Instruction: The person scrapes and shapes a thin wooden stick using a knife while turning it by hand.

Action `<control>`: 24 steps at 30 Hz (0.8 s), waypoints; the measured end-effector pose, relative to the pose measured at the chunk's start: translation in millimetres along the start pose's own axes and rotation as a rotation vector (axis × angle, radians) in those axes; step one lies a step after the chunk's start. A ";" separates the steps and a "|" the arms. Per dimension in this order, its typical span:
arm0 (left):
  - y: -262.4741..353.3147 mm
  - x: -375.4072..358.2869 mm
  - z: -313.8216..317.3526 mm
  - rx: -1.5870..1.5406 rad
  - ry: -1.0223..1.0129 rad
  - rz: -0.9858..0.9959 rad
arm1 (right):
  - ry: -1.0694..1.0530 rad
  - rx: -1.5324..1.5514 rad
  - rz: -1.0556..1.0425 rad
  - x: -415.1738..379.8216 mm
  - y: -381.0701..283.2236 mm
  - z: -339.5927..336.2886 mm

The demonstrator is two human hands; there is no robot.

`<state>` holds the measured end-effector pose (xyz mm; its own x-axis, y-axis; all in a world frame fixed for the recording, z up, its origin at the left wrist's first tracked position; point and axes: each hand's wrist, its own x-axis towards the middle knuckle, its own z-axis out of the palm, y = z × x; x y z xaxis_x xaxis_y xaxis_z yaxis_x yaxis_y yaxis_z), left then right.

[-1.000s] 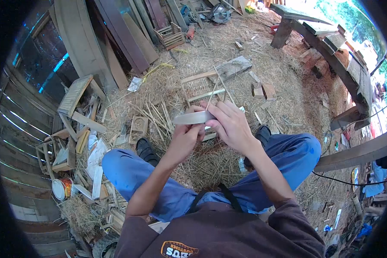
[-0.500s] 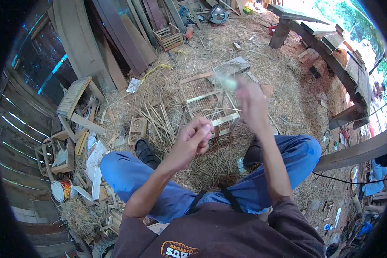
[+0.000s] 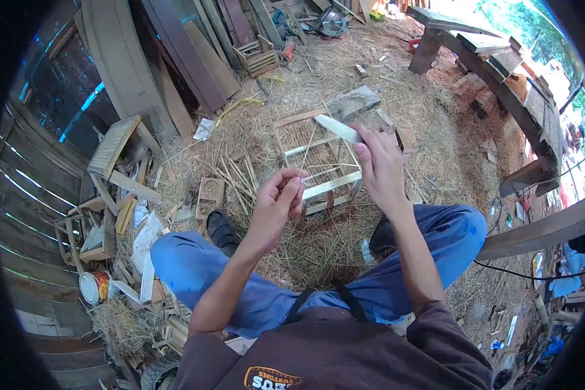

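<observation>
Knife: since the earlier frames on my head-camera feed, the pale blade (image 3: 338, 129) had moved off the left fingers, out forward and to the right, and its blur had cleared.
Right hand: I had this hand (image 3: 385, 172) closed round the knife's near end, with the thumb along it; the palm hid any handle. The tip pointed forward and left, a hold I judged meant to steer the blade while keeping the edge off the other fingers.
Left hand: I had this one (image 3: 276, 201) curled, thumb and forefinger pinched on a thin strip (image 3: 311, 138). Gripping low probably left its length free.
Strip: it rose from the fingertips, leaning slightly forward and right, its upper end near the knife tip in view; I could not tell whether they touched.
Slatted frame (image 3: 332, 186): it sat on the straw-strewn ground (image 3: 286, 260), ahead of the feet. Its near left corner showed just beyond the left fingertips; its near right corner lay partly under the right hand's outline. Neither hand clearly gripped it. I read its place as within easy reach.
Grey board (image 3: 354, 102): it lay past the frame's far edge, beyond the knife.
Loose sticks (image 3: 240, 175): they lay left of the frame's left edge, probably handy for the left hand.
</observation>
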<state>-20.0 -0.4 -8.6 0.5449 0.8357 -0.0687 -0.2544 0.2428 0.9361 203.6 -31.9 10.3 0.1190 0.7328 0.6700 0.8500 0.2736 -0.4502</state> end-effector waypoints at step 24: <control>-17.7 -14.3 15.4 0.274 -0.138 0.059 | 0.072 -0.122 0.193 5.5 37.2 -1.1</control>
<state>-11.1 -24.3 -18.9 0.6442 0.7647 0.0183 -0.0738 0.0383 0.9965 236.5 -18.4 -2.1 0.3178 0.7168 0.6206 0.8632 0.0520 -0.5021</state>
